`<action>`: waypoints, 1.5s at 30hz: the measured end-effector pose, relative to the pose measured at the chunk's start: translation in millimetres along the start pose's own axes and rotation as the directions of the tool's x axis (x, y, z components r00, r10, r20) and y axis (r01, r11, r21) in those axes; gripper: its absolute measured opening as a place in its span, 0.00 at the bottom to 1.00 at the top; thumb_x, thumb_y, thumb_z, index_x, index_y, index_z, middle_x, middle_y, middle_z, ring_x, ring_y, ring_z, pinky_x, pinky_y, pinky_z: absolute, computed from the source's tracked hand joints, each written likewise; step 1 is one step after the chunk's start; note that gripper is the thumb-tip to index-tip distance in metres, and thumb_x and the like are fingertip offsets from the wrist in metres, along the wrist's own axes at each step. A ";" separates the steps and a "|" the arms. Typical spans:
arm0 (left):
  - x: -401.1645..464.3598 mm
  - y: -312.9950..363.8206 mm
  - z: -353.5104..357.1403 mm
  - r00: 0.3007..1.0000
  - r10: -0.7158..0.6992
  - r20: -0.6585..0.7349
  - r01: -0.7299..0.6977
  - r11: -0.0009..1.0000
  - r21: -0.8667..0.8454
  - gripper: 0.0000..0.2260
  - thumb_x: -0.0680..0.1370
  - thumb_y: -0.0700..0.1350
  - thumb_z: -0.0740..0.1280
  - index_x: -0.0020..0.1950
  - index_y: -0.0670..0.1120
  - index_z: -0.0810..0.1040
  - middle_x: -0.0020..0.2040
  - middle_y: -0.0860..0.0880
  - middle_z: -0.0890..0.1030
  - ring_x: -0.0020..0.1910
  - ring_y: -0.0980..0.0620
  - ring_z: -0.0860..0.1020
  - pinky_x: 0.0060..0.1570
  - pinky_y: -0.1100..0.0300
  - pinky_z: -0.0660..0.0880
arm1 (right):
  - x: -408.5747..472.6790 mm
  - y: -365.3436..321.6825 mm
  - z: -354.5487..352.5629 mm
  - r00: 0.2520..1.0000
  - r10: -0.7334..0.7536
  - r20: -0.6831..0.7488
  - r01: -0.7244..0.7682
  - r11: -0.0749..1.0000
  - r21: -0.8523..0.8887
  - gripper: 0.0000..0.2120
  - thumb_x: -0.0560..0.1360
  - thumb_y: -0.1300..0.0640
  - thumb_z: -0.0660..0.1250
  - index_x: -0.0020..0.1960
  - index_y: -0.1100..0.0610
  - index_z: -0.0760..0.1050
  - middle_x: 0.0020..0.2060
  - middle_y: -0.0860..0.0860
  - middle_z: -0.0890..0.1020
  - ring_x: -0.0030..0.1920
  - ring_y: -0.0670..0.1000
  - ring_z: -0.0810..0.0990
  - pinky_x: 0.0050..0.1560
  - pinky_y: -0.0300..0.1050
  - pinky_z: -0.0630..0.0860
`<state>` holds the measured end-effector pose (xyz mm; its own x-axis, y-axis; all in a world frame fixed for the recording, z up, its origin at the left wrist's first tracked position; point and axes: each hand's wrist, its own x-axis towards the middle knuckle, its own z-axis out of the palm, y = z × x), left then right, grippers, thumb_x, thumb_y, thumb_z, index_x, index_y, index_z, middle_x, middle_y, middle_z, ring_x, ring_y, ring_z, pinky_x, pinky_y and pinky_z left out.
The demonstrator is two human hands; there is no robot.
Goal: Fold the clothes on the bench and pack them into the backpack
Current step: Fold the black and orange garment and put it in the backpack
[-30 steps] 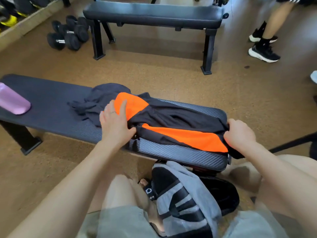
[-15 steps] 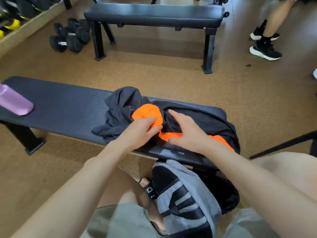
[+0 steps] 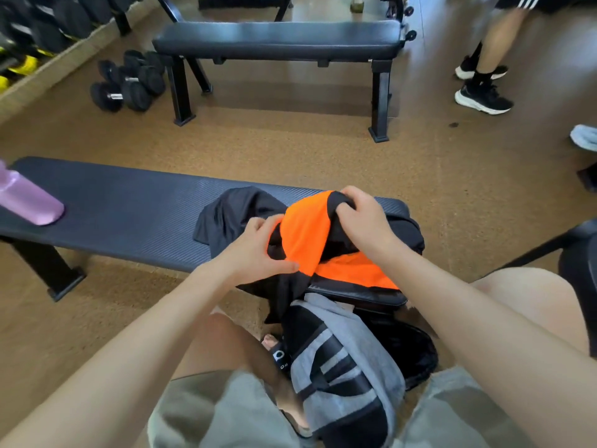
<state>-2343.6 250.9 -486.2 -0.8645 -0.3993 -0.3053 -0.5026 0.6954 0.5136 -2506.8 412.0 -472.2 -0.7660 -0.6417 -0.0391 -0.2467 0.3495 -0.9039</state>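
A black and orange garment (image 3: 310, 234) is bunched at the right end of the dark bench (image 3: 129, 205). My left hand (image 3: 258, 250) pinches its near orange edge. My right hand (image 3: 365, 218) grips the far black edge and holds that part raised off the bench. A second dark garment (image 3: 232, 215) lies crumpled just left of it on the bench. The grey and black backpack (image 3: 342, 363) stands on the floor between my knees, below the bench end, its opening dark on the right side.
A pink bottle (image 3: 29, 202) lies at the bench's left end. A second black bench (image 3: 277, 40) stands beyond, with dumbbells (image 3: 129, 82) to its left. Another person's legs and black shoes (image 3: 481, 95) are at the upper right. A dark chair frame (image 3: 549, 247) is at the right.
Both hands gathered the spread garment toward the bench's right end and lifted part of it. My right hand moved in from the garment's right end to its far edge.
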 end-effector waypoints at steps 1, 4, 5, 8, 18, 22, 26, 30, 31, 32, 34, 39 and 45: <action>-1.5 -1.1 5.1 0.999 -0.028 0.020 0.028 0.999 -0.025 0.45 0.63 0.69 0.75 0.75 0.65 0.57 0.66 0.55 0.65 0.64 0.54 0.70 0.65 0.52 0.70 | -0.9 -6.5 -2.1 1.000 -0.028 -0.007 0.028 1.000 0.003 0.06 0.77 0.62 0.60 0.45 0.58 0.75 0.34 0.47 0.75 0.37 0.47 0.72 0.38 0.45 0.67; -2.2 2.2 19.9 1.000 -0.029 -0.010 0.027 0.989 -0.147 0.26 0.69 0.65 0.73 0.63 0.59 0.71 0.58 0.55 0.77 0.59 0.53 0.75 0.61 0.50 0.74 | -3.1 -18.9 -3.2 0.995 -0.093 -0.023 0.092 0.996 -0.008 0.05 0.77 0.59 0.63 0.44 0.58 0.75 0.34 0.47 0.76 0.37 0.46 0.73 0.39 0.42 0.69; -3.4 5.3 20.8 0.997 -0.031 -0.066 0.020 0.987 -0.162 0.15 0.75 0.58 0.71 0.57 0.55 0.73 0.52 0.53 0.80 0.53 0.52 0.77 0.56 0.50 0.75 | -3.9 -21.8 -4.2 0.994 -0.109 -0.030 0.108 0.994 -0.017 0.06 0.77 0.59 0.63 0.43 0.57 0.75 0.34 0.46 0.76 0.36 0.45 0.73 0.39 0.39 0.68; -10.1 13.3 8.7 0.979 -0.057 -0.197 0.020 0.983 -0.184 0.06 0.82 0.48 0.61 0.48 0.47 0.72 0.39 0.49 0.79 0.38 0.51 0.76 0.42 0.51 0.71 | -3.3 -24.0 -13.5 0.988 -0.126 -0.094 0.118 0.989 -0.084 0.07 0.77 0.58 0.63 0.42 0.55 0.75 0.35 0.47 0.77 0.36 0.43 0.73 0.36 0.33 0.67; -18.1 9.8 -72.3 0.859 -0.054 -0.508 0.042 0.998 -0.035 0.15 0.84 0.53 0.52 0.43 0.46 0.66 0.38 0.45 0.77 0.41 0.43 0.75 0.43 0.46 0.71 | 11.6 -28.8 -42.8 0.940 -0.314 -0.130 0.189 0.801 -0.569 0.09 0.81 0.48 0.60 0.47 0.51 0.74 0.43 0.49 0.77 0.45 0.54 0.76 0.43 0.51 0.73; -21.2 5.5 -88.4 0.810 0.072 -0.581 0.059 0.977 0.204 0.18 0.84 0.59 0.52 0.41 0.48 0.64 0.35 0.48 0.75 0.39 0.42 0.75 0.39 0.49 0.69 | 14.7 -38.5 -38.7 0.925 -0.326 -0.194 0.168 0.810 -0.562 0.11 0.84 0.48 0.55 0.47 0.51 0.70 0.41 0.49 0.78 0.42 0.55 0.76 0.43 0.52 0.73; -25.0 -4.7 -103.6 0.907 0.194 -0.374 -0.008 0.896 0.444 0.24 0.72 0.70 0.66 0.50 0.51 0.66 0.44 0.53 0.73 0.39 0.48 0.76 0.38 0.51 0.72 | 19.4 -45.1 -35.4 0.934 -0.292 -0.207 0.141 0.831 -0.537 0.12 0.84 0.47 0.55 0.47 0.52 0.69 0.36 0.48 0.77 0.41 0.57 0.77 0.42 0.51 0.71; -23.7 -10.8 -109.4 0.920 0.168 -0.355 0.050 0.847 0.529 0.18 0.74 0.54 0.68 0.53 0.48 0.62 0.47 0.49 0.71 0.38 0.42 0.75 0.34 0.51 0.70 | 25.3 -52.4 -34.1 0.930 -0.285 -0.233 0.128 0.844 -0.520 0.11 0.82 0.45 0.59 0.45 0.51 0.70 0.36 0.47 0.77 0.40 0.54 0.77 0.44 0.51 0.73; -23.1 -12.6 -111.8 0.923 0.098 -0.373 0.083 0.894 0.441 0.13 0.76 0.51 0.65 0.51 0.48 0.62 0.45 0.48 0.72 0.38 0.42 0.74 0.35 0.50 0.68 | 27.1 -53.3 -34.3 0.929 -0.279 -0.242 0.120 0.848 -0.517 0.11 0.81 0.44 0.61 0.45 0.51 0.70 0.36 0.46 0.77 0.41 0.54 0.77 0.45 0.50 0.73; -22.7 -15.5 -114.1 0.928 0.037 -0.370 0.108 0.926 0.363 0.10 0.78 0.50 0.62 0.50 0.49 0.63 0.44 0.47 0.73 0.39 0.43 0.74 0.36 0.50 0.68 | 28.9 -53.4 -34.6 0.930 -0.272 -0.249 0.113 0.852 -0.511 0.11 0.80 0.44 0.62 0.46 0.51 0.71 0.37 0.46 0.77 0.41 0.53 0.77 0.45 0.50 0.73; -22.6 -23.3 -118.1 0.936 -0.044 -0.349 0.145 0.952 0.270 0.05 0.80 0.50 0.59 0.49 0.50 0.65 0.43 0.46 0.76 0.40 0.43 0.75 0.37 0.50 0.69 | 32.9 -52.2 -34.6 0.934 -0.255 -0.251 0.099 0.859 -0.503 0.11 0.80 0.44 0.63 0.46 0.51 0.71 0.37 0.46 0.78 0.42 0.53 0.77 0.46 0.50 0.74; -22.1 -32.2 -126.0 0.885 -0.141 -0.444 0.174 0.984 0.035 0.09 0.79 0.47 0.60 0.40 0.45 0.66 0.37 0.46 0.75 0.37 0.46 0.73 0.36 0.51 0.66 | 43.4 -48.7 -24.8 0.953 -0.225 -0.202 0.099 0.863 -0.496 0.11 0.80 0.43 0.64 0.47 0.50 0.72 0.38 0.45 0.77 0.41 0.51 0.77 0.42 0.48 0.72; -21.9 -42.2 -126.6 0.894 -0.134 -0.427 0.104 0.990 -0.094 0.10 0.79 0.50 0.67 0.41 0.47 0.71 0.38 0.48 0.76 0.38 0.51 0.73 0.36 0.56 0.66 | 53.8 -47.9 -13.8 0.984 -0.161 -0.080 0.113 0.899 -0.423 0.10 0.82 0.47 0.62 0.48 0.52 0.75 0.42 0.49 0.79 0.43 0.52 0.78 0.44 0.52 0.76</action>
<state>-2304.4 154.7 -399.7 -0.7086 -0.7056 0.0006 -0.5880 0.5910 0.5522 -2544.4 370.1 -425.1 -0.7610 -0.6332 0.1413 -0.5596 0.5305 -0.6367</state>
